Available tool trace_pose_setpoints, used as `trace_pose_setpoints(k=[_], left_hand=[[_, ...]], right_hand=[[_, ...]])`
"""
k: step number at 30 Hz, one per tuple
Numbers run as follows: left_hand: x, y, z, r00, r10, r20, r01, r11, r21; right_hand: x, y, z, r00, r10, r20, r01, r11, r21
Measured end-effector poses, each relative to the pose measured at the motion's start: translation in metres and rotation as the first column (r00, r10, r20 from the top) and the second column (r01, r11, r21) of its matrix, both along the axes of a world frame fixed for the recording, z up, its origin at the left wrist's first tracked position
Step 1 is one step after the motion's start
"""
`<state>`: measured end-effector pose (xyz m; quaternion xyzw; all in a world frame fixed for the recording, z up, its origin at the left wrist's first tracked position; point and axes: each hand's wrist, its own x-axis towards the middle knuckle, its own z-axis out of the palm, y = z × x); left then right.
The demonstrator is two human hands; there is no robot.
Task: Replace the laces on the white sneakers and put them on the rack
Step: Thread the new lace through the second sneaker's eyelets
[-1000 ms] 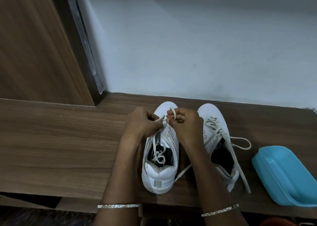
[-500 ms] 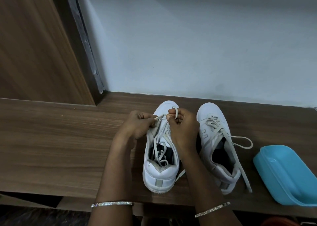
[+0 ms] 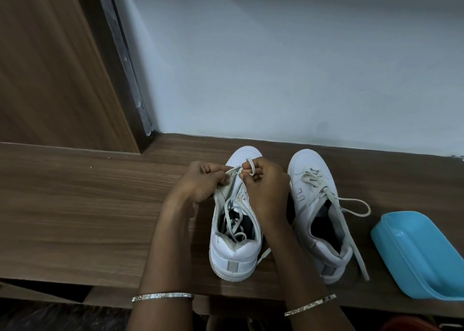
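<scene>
A plain, pale blue-grey wall (image 3: 276,54) rises behind a brown wood-grain ledge (image 3: 75,205) in dim, cool light. At the ledge's far left corner stands a tall wood-grain panel (image 3: 45,67), with a dark, scuffed strip (image 3: 120,62) running down its edge to where wall and ledge meet. Below the ledge's near edge lies deep shadow (image 3: 50,315).

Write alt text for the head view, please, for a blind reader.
The left hand and right hand pinch a lace at the toe of a white sneaker on a wooden ledge. A second sneaker and blue tub sit beside it.
</scene>
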<state>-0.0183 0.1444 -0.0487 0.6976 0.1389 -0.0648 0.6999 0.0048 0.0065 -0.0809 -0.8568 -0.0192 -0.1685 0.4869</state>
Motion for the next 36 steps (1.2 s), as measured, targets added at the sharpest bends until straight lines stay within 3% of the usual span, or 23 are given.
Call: trace_pose_setpoints(k=[17, 21, 24, 27, 29, 33, 36], left_hand=[[-0.002, 0.005, -0.001, 0.998, -0.066, 0.014, 0.066, 0.998, 0.025], [0.001, 0.006, -0.008, 1.000, 0.008, 0.022, -0.010, 0.999, 0.052], [0.008, 0.002, -0.019, 0.985, 0.056, 0.162, -0.093, 0.968, 0.233], [0.010, -0.008, -0.019, 0.968, 0.133, 0.213, -0.224, 0.837, 0.500], [0.009, -0.013, -0.015, 0.952, 0.169, 0.254, -0.291, 0.754, 0.589], [0.012, -0.014, -0.014, 0.962, 0.064, 0.264, -0.230, 0.708, 0.668], [0.015, -0.010, -0.019, 0.963, 0.089, 0.253, -0.223, 0.789, 0.572]], right_hand=[[0.007, 0.003, -0.003, 0.987, 0.103, 0.120, -0.081, 0.982, -0.172], [0.006, 0.004, -0.001, 0.990, 0.060, 0.125, -0.046, 0.993, -0.107], [0.006, 0.000, 0.001, 0.996, 0.071, 0.061, -0.069, 0.997, -0.036], [0.006, -0.004, 0.004, 0.994, 0.107, 0.024, -0.107, 0.994, -0.027], [0.006, -0.006, 0.007, 0.992, 0.126, 0.013, -0.125, 0.992, -0.023], [0.005, -0.008, 0.010, 0.992, 0.126, -0.023, -0.126, 0.992, 0.015], [0.006, -0.008, 0.010, 0.991, 0.123, -0.056, -0.118, 0.990, 0.079]])
